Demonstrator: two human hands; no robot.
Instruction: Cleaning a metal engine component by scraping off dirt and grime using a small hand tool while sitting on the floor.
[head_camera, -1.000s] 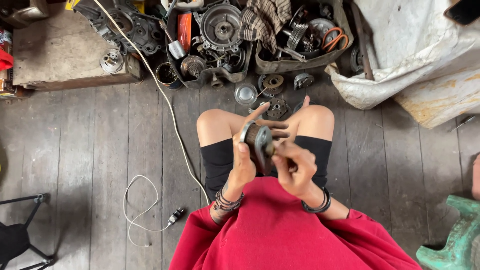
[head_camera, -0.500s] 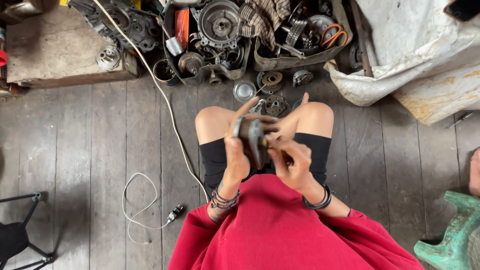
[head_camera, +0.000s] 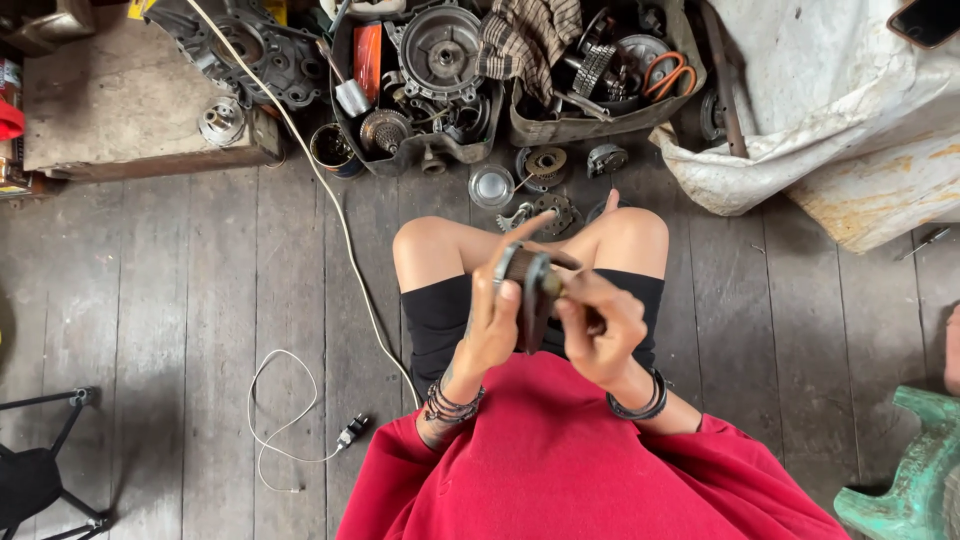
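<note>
I sit on a plank floor with both hands raised over my lap. My left hand (head_camera: 492, 318) grips a round, dark metal engine part (head_camera: 532, 290), turned edge-on so it looks like a thick disc. My right hand (head_camera: 598, 322) holds the same part from the right side, its fingers curled against the face of the disc. Bracelets circle both wrists. My knees frame the hands, and my red shirt fills the bottom of the view.
Beyond my knees lie small metal parts (head_camera: 545, 205) on the floor and a black tray (head_camera: 420, 150) of engine pieces. A white cable (head_camera: 330, 200) runs down the planks to a plug (head_camera: 352, 432). A white sack (head_camera: 830, 110) sits right, a green stool (head_camera: 915, 470) at bottom right.
The round part has been turned from showing its face to standing edge-on between my hands. Both hands have shifted slightly with it; the view has drifted a little.
</note>
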